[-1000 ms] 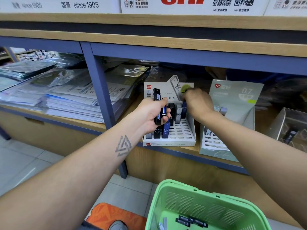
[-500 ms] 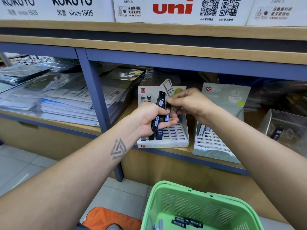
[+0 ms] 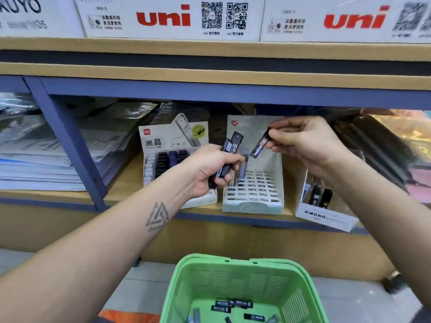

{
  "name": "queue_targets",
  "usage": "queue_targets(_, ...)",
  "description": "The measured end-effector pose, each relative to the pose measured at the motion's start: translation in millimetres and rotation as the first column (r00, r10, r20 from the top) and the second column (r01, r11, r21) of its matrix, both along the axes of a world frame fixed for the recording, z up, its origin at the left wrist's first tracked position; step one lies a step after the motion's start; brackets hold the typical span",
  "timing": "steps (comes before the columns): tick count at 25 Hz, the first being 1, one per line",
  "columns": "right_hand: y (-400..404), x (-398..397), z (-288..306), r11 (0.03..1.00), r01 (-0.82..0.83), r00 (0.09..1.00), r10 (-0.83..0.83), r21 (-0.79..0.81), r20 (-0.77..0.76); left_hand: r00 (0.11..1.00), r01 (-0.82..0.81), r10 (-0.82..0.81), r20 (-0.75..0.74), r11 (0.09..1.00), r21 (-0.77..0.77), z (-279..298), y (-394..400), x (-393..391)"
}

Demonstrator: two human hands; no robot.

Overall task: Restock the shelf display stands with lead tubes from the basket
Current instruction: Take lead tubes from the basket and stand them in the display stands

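Observation:
My left hand [image 3: 210,170] grips two or three black lead tubes [image 3: 229,151] upright in front of the white display stand [image 3: 173,145], which holds rows of grey, black and blue tubes. My right hand [image 3: 303,143] pinches one dark tube with a blue end [image 3: 260,146] by its top, tilted, above the pale green display stand [image 3: 253,190]. That stand's grid has one or two tubes at its back left. The green basket [image 3: 235,276] sits low in the middle, with several black and grey tubes on its floor.
A white MONO box [image 3: 326,213] with a few dark tubes stands at the right of the shelf. Stacked paper packs [image 3: 42,164] fill the bay left of the blue post [image 3: 67,145]. The upper shelf with uni cartons [image 3: 172,17] overhangs.
My right hand has drawn one tube out of the bundle in my left hand and carried it right, over the green stand. The view has shifted right; the MONO box came into view.

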State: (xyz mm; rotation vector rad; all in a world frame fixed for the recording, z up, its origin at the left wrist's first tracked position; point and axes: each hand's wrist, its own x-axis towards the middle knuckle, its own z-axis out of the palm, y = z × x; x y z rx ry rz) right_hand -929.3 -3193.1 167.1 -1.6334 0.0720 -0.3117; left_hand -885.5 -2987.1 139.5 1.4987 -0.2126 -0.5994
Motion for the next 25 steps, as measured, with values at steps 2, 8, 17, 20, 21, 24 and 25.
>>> queue_targets(2, -30.0, -15.6, -2.7, 0.996, 0.074, 0.997, -0.073, -0.039, 0.037, 0.998, 0.054, -0.054, -0.007, 0.998, -0.023, 1.6, -30.0, -4.8)
queue_targets(8, -90.4, -51.2, -20.3, 0.916, 0.306, 0.951, -0.283, -0.258, 0.121, 0.980, 0.196, -0.197, -0.020, 0.979, -0.060, -12.8, -105.7, -23.1)
queue_targets(17, -129.2, -49.4, -50.6, 0.579, 0.474, 0.871, -0.418, -0.664, 0.257, 0.989, 0.137, -0.138, -0.050, 0.990, -0.029, -49.9, -139.5, -10.3)
queue_targets(20, -134.4, -45.7, -52.9, 0.573, 0.464, 0.871, -0.436, -0.676, 0.227, 0.988, 0.136, -0.139, -0.071, 0.990, -0.045, -53.3, -143.7, -7.1)
queue_targets(21, -136.7, -45.3, -52.9, 0.563, 0.466, 0.867, -0.445, -0.682, 0.225, 0.987, 0.143, -0.146, -0.066, 0.989, -0.047, -53.7, -144.8, -6.9)
queue_targets(24, -142.3, -45.8, -56.1, 0.530, 0.474, 0.856, -0.465, -0.703, 0.227, 0.986, 0.154, -0.157, -0.056, 0.987, -0.048, -55.3, -148.8, -7.1)
queue_targets(25, -143.6, -45.3, -58.5, 0.529, 0.470, 0.856, -0.467, -0.707, 0.220, 0.986, 0.156, -0.158, -0.056, 0.987, -0.050, -55.8, -150.1, -7.4)
